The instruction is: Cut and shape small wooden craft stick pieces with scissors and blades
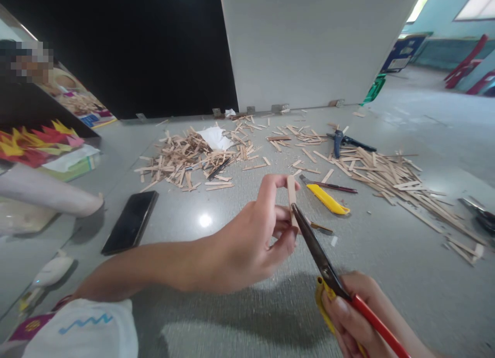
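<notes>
My left hand [247,244] reaches across the middle of the head view and pinches a flat wooden craft stick [291,190] upright between its fingertips. From the lower right, my right hand [367,311] grips scissors [319,250] with dark blades and red and yellow handles. Their blade tips meet the stick at its middle, next to my left fingers. Just beyond lies a yellow utility knife [328,199], beside a slim dark tool [334,187] with a metal tip. A small brown piece [322,228] is partly behind the blades.
Stick piles lie at the left [174,159] and right [390,175], with blue-handled pliers [348,140] at the back. A phone [130,221], a white tube [50,188] and a white round object [81,329] sit left. Other scissors [479,214] lie far right. A board [309,44] stands behind.
</notes>
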Tool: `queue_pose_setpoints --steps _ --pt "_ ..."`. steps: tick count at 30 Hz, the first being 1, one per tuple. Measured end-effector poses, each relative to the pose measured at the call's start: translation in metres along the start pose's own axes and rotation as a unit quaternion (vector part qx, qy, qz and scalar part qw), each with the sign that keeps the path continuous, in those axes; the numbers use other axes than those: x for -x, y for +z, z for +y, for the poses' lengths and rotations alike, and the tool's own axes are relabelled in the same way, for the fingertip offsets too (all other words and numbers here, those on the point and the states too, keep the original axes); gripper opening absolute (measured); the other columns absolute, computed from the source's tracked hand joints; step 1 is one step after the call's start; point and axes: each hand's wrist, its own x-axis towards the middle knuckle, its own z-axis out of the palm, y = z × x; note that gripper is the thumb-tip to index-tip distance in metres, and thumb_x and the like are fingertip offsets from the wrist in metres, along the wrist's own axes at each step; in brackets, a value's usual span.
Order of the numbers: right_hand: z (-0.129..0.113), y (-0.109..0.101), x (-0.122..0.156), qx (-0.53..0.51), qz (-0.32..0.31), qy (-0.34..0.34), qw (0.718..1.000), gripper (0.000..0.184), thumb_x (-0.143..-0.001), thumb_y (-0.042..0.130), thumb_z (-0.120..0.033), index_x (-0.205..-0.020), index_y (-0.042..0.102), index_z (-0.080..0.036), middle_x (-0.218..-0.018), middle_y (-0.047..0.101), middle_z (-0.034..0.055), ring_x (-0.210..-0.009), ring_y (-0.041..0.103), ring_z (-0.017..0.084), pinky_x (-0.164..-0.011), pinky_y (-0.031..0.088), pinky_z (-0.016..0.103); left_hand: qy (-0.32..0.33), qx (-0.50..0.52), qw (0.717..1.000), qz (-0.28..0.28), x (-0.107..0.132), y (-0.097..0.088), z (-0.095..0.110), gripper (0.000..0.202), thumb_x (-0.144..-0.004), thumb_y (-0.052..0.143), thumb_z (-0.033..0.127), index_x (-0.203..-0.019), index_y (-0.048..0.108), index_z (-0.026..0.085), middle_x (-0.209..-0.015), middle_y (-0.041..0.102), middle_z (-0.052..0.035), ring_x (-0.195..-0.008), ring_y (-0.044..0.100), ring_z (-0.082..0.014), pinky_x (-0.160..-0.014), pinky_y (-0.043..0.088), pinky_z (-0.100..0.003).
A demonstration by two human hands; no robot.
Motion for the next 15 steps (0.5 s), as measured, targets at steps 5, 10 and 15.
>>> queue_pose_setpoints --steps 5,10,15 --pt "-0.004 0.000 -0.002 0.036 0.001 -0.012 0.999 0.074 -0.092 0.053 -0.092 -0.067 0.050 -0.022 -0.052 0.052 -0.0042 -0.044 0.041 0.006 -0.044 0.031 0.020 -0.009 0.005 1.000 0.004 0.001 -0.002 -0.003 0.049 -0.099 0.066 0.013 -0.135 0.035 0.026 -0.110 0.081 -0.0110 -0.097 0.080 -0.0225 -0.076 0.061 -0.028" --pt "-0.016 0.002 -0.005 0.073 -0.016 -0.008 0.997 0.078 -0.090 0.046 -0.096 -0.063 0.046 -0.024 -0.049 0.050 -0.0031 -0.042 0.041 0.006 -0.042 0.029 0.020 -0.010 0.000 1.000 0.002 0.001 -0.004 -0.002 0.051 -0.098 0.069 0.015 -0.137 0.038 0.025 -0.102 0.081 -0.0087 -0.095 0.079 -0.0224 -0.077 0.062 -0.029" --pt "-0.024 0.002 -0.007 0.085 -0.031 -0.032 0.995 0.076 -0.092 0.048 -0.094 -0.061 0.044 -0.025 -0.046 0.048 -0.0041 -0.038 0.042 0.007 -0.036 0.030 0.020 -0.052 -0.022 0.998 0.001 -0.001 -0.008 0.010 0.036 -0.102 0.069 0.025 -0.129 0.046 0.025 -0.096 0.079 -0.0075 -0.088 0.079 -0.0220 -0.066 0.058 -0.025"
